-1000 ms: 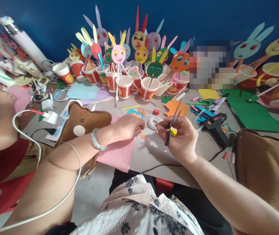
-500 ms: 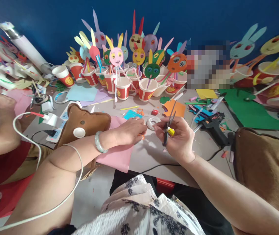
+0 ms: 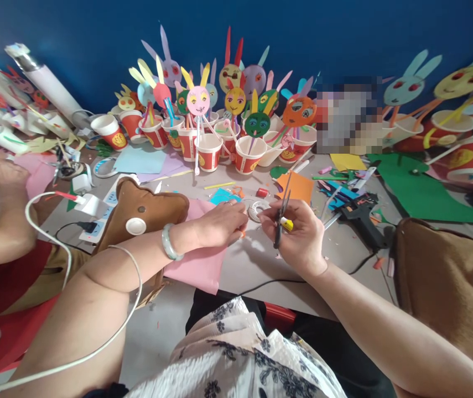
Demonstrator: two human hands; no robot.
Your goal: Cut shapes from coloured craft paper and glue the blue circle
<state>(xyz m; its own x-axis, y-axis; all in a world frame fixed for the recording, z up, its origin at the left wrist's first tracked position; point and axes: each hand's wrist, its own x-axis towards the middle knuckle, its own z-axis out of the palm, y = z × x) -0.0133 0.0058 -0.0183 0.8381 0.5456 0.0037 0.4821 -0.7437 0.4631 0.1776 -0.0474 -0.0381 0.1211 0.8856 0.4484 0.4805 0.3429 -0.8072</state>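
Observation:
My left hand [image 3: 224, 222] is closed in a pinch over the table. A small orange piece [image 3: 243, 234] shows at its fingertips, mostly hidden by the fingers. My right hand [image 3: 300, 235] holds a pair of dark-handled scissors [image 3: 285, 200], blades pointing up and slightly apart. A small yellow and white object [image 3: 286, 224] sits by the curled fingers of that hand, its kind unclear. Between the two hands lies a white ring-shaped roll [image 3: 258, 210]. Pink paper [image 3: 197, 268] is under my left wrist, and blue paper scraps [image 3: 224, 195] lie just beyond the hand.
Red and white paper cups [image 3: 208, 157] with paper rabbit heads line the back. At right are a black glue gun [image 3: 363, 218], green paper [image 3: 431, 193] and a brown cushion [image 3: 447, 271]. Another brown cushion [image 3: 153, 202], a power strip [image 3: 95, 226] and another person's hand [image 3: 6, 171] are at left.
My right hand has shifted slightly left with the scissors, whose blades stand more upright and closer together. My left hand stays nearly in place. The view has tilted up a little.

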